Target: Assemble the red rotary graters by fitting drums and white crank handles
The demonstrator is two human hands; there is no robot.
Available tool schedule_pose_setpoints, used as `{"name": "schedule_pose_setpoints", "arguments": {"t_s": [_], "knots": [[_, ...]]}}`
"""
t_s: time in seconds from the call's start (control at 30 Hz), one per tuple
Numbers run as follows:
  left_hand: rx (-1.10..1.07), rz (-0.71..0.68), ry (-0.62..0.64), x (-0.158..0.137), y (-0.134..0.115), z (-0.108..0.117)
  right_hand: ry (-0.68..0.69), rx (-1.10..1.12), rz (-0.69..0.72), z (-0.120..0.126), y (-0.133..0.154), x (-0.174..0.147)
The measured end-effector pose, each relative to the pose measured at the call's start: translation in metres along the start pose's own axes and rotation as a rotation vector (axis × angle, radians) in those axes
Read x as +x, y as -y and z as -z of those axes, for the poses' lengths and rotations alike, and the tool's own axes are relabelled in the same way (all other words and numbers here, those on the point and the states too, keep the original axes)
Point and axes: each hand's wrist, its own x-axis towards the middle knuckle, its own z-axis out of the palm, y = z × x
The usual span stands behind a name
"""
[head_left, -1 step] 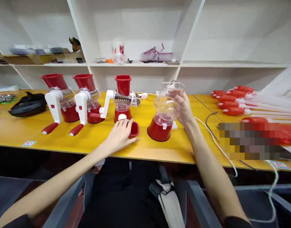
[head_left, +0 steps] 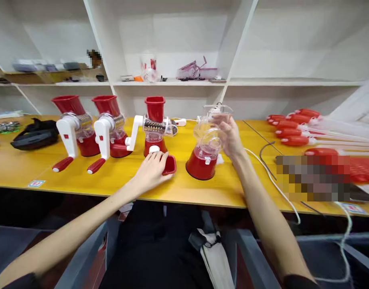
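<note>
On the table in front of me stands a rotary grater body (head_left: 201,164) with a red base and a clear plastic upper housing. My right hand (head_left: 231,138) is closed on the right side of that clear housing; the fingers show partly through the plastic. Farther left, my left hand (head_left: 153,166) lies over a small red feed hopper (head_left: 170,165) on its side, its fingers bent across it and the thumb along its near edge. Part of the hopper is hidden under the palm. Just behind this hand stands an assembled rotary grater (head_left: 155,110) with a metal drum and white crank.
Two more assembled graters (head_left: 71,124) stand at the left, their cranks toward me. A black strap bundle (head_left: 35,134) lies beyond them. Several red-handled parts (head_left: 295,140) and a white cable (head_left: 273,186) lie at the right. White shelves (head_left: 178,83) rise behind the table.
The whole view has shifted very slightly. Both hands keep the same places on the hopper and the clear housing.
</note>
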Motion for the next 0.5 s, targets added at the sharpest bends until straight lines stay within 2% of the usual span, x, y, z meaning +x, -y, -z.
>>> {"name": "schedule_pose_setpoints", "arguments": {"t_s": [0.07, 0.13, 0.23, 0.3, 0.4, 0.5], "knots": [[-0.118, 0.020, -0.051, 0.001, 0.002, 0.010, 0.008, -0.006, -0.002, 0.000, 0.001, 0.000], [-0.274, 0.004, -0.189, 0.005, 0.000, 0.034, 0.016, -0.006, 0.005, -0.001, 0.001, 0.000], [-0.461, -0.137, -0.459, 0.030, -0.016, 0.093, 0.029, 0.004, 0.025, -0.002, 0.002, -0.001], [-0.543, -0.206, -0.521, 0.064, -0.033, 0.131, 0.039, 0.010, 0.030, -0.002, 0.003, -0.002], [-0.586, -0.309, -0.428, 0.127, -0.055, 0.163, 0.054, 0.014, 0.018, -0.002, 0.004, -0.003], [-0.508, -0.344, -0.245, 0.177, -0.064, 0.158, 0.046, 0.019, 0.003, -0.002, 0.005, -0.003]]}}
